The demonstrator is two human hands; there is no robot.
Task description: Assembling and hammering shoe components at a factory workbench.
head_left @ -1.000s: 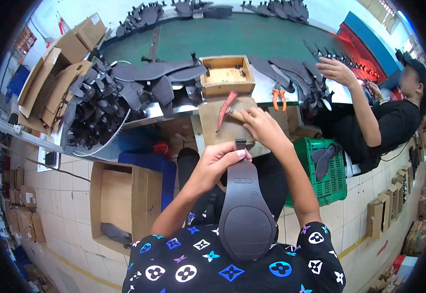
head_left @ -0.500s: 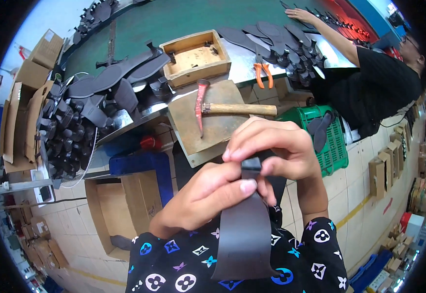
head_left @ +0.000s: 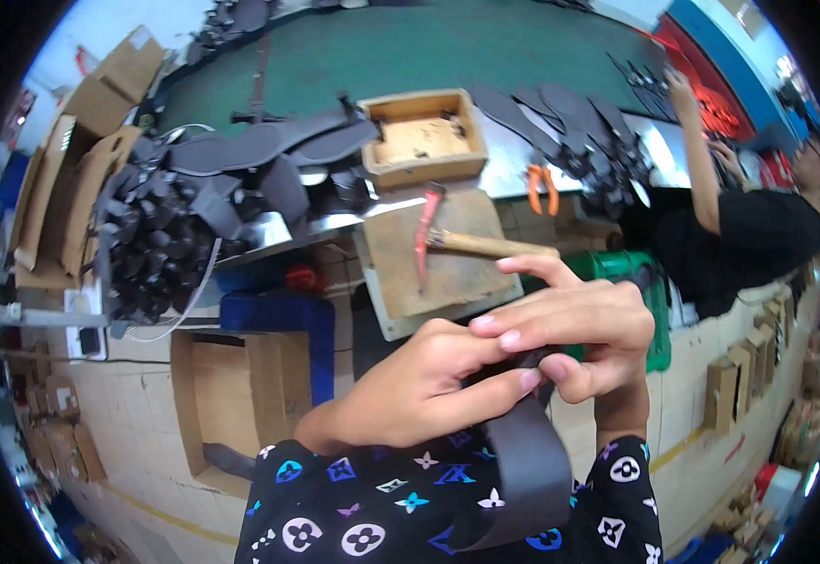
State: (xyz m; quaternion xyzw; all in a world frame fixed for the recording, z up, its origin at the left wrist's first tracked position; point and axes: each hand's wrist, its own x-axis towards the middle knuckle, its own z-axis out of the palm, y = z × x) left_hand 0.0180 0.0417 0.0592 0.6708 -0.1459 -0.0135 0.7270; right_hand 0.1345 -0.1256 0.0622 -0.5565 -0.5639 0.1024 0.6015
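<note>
In front of my body I hold a dark heeled shoe sole (head_left: pixel 529 461) between both hands, its wide curved end hanging down over my patterned shirt. My left hand (head_left: pixel 438 381) is closed round its upper part, thumb on top. My right hand (head_left: pixel 593 324) grips the same end from the other side, with one finger lifted away. The heel end is mostly hidden by the fingers. Just beyond my hands a red-headed hammer (head_left: pixel 480 243) with a wooden handle lies on a worn square board (head_left: pixel 386 254).
A wooden box (head_left: pixel 426 169) with small dark pieces stands behind the board. Orange-handled pliers (head_left: pixel 542 191) lie to its right. Heaps of dark soles (head_left: pixel 283 183) flank it. A cardboard box (head_left: pixel 278 390) is at lower left, a green crate (head_left: pixel 659 350) at right. A co-worker (head_left: pixel 757 226) works at far right.
My hands and the sole have shifted right, and the sole is tilted so its heel tip no longer shows. The view has turned slightly. The co-worker's arm has drawn back.
</note>
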